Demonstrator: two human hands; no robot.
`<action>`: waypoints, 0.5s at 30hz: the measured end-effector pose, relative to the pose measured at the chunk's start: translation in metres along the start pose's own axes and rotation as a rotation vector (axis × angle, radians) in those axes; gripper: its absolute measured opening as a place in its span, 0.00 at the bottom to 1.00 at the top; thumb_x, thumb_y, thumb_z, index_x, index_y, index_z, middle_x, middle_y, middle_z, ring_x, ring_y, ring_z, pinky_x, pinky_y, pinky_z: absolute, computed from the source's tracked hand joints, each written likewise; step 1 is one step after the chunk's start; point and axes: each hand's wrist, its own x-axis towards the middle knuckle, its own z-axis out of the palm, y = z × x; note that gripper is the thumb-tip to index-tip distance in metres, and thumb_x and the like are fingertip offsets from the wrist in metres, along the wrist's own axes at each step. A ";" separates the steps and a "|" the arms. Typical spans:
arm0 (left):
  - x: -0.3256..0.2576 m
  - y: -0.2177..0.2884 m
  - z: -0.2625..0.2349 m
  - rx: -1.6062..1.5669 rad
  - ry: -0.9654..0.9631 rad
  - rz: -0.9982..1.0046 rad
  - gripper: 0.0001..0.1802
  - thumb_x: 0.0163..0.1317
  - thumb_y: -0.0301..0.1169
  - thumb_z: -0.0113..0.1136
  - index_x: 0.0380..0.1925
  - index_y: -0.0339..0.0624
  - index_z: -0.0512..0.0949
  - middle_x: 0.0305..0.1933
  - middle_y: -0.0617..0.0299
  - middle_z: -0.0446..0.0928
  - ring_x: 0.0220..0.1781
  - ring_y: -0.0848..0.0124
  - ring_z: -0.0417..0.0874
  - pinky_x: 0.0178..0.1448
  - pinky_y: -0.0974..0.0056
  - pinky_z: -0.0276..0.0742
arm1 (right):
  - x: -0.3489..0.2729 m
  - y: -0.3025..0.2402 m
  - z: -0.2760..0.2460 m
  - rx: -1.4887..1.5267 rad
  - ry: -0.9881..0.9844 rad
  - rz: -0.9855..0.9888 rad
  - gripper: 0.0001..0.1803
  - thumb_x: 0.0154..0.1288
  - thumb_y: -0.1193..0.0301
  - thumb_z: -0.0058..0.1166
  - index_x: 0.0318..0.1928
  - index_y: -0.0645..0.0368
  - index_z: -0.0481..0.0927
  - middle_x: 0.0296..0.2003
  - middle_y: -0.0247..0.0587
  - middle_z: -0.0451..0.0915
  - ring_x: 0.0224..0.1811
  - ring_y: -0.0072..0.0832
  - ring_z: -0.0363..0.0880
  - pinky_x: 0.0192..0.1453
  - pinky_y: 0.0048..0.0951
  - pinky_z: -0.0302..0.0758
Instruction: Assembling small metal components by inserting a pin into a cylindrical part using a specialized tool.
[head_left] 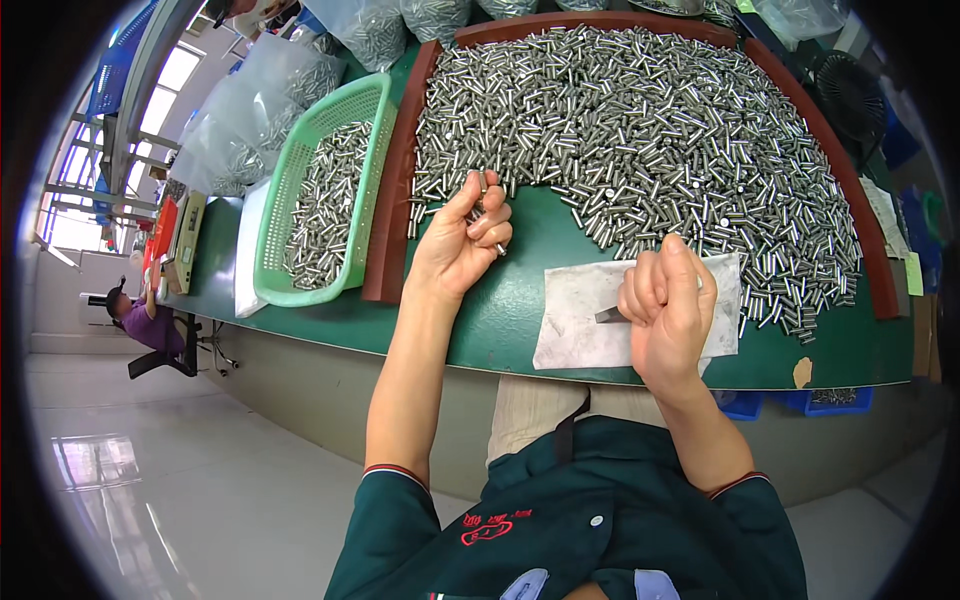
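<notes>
A wide heap of short shiny metal pins (640,130) covers the far part of the green table. At the heap's near left edge my left hand (462,238) is curled shut on several metal pins (482,205), some showing between the fingers. To the right, my right hand (668,305) is closed above a smudged white cloth (575,300). A flat dark strip (610,315) sticks out from its left side; the rest is hidden in the fist, and I cannot make out its kind.
Brown-red rails (390,230) border the heap. Left of them stands a green plastic basket (272,245) with more pins. Clear bags (245,120) of pins line the far left. A black fan (845,95) is at the far right. A seated person (150,320) works at the distant left.
</notes>
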 end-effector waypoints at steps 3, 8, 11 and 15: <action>-0.002 -0.002 0.001 0.060 0.037 0.022 0.11 0.62 0.36 0.46 0.34 0.38 0.70 0.22 0.65 0.67 0.16 0.82 0.55 0.20 0.77 0.51 | -0.001 0.000 0.000 0.004 0.001 0.005 0.19 0.66 0.69 0.35 0.15 0.56 0.57 0.10 0.26 0.53 0.11 0.12 0.44 0.14 0.19 0.44; -0.012 -0.022 0.027 0.843 0.169 0.161 0.12 0.63 0.35 0.44 0.29 0.37 0.67 0.15 0.69 0.62 0.14 0.83 0.53 0.19 0.77 0.50 | 0.001 0.001 -0.001 0.022 0.025 0.009 0.19 0.65 0.69 0.36 0.16 0.56 0.57 0.10 0.26 0.53 0.12 0.13 0.45 0.15 0.19 0.45; -0.025 -0.045 0.032 1.659 0.237 0.521 0.08 0.59 0.30 0.49 0.26 0.35 0.68 0.15 0.60 0.67 0.15 0.72 0.68 0.21 0.69 0.62 | 0.003 0.002 0.003 -0.068 0.030 -0.005 0.21 0.67 0.66 0.32 0.15 0.53 0.54 0.08 0.28 0.51 0.09 0.14 0.42 0.13 0.20 0.43; -0.045 -0.070 0.046 1.979 0.143 0.461 0.06 0.55 0.26 0.51 0.25 0.36 0.67 0.17 0.54 0.70 0.17 0.62 0.71 0.23 0.64 0.65 | 0.003 0.001 0.004 -0.082 0.039 -0.004 0.21 0.67 0.66 0.32 0.14 0.53 0.54 0.08 0.28 0.52 0.09 0.14 0.43 0.13 0.19 0.44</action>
